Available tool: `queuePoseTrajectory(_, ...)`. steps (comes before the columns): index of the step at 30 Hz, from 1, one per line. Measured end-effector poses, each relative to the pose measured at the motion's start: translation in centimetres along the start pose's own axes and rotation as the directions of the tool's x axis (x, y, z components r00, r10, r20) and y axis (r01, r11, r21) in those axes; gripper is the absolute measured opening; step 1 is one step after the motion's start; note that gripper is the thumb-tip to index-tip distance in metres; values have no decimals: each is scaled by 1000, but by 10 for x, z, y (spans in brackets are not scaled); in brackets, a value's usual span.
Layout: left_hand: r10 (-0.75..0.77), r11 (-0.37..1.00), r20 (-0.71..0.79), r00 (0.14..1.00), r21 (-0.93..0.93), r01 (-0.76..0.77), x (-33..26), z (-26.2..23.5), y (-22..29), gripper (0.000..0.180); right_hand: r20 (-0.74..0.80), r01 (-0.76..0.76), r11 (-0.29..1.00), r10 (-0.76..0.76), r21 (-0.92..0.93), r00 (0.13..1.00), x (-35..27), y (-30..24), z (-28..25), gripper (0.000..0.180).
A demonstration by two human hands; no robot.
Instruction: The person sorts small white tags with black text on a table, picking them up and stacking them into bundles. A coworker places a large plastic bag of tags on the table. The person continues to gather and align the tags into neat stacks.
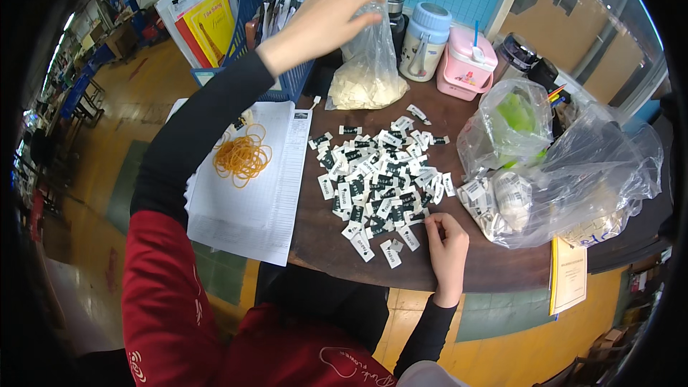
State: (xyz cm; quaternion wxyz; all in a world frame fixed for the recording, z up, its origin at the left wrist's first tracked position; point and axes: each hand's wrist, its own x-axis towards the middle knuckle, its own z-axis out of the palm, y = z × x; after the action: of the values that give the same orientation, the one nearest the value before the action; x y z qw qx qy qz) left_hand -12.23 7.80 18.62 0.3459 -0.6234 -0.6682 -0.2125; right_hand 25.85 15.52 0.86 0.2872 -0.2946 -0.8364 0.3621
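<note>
A heap of small white and dark-green printed labels (pixel 383 179) is spread over the middle of the brown table. At its near right edge, my right hand (pixel 447 249) is closed, thumb and forefinger pinched at the end of a dark label. My left hand (pixel 322 20) is raised across the back of the table, its fingers stretched out at the upper part of a clear plastic bag (pixel 367 64). Cream-coloured small pieces (pixel 367 92) fill the bottom of that upright bag. Whether the left fingers touch the plastic, I cannot tell.
Orange rubber bands (pixel 242 158) lie on white papers (pixel 265 215) at left. Behind stand a blue file rack (pixel 292 80), a blue-topped flask (pixel 427 41) and a pink container (pixel 466 64). Clear bags (pixel 552 193) crowd the right, above a yellow booklet (pixel 567 279) at the table edge.
</note>
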Motion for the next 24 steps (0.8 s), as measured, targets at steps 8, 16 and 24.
queuePoseTrajectory(8, -384, 317, 785, 486, -382, 868, -88, 3, 29, 39, -1, -6, 1000, 6, -3, 1000, 0, -1, 1, 8)
queuePoseTrajectory(16, -638, -29, 541, 549, -728, 685, -50, 81, -23, 57, 45, -82, 995, 79, 61, 996, 0, -1, 0, 15)
queuePoseTrajectory(24, -422, 78, 724, 546, -571, 817, -73, 49, -7, 78, 56, -66, 997, 64, 44, 996, 0, -4, 0, 12)
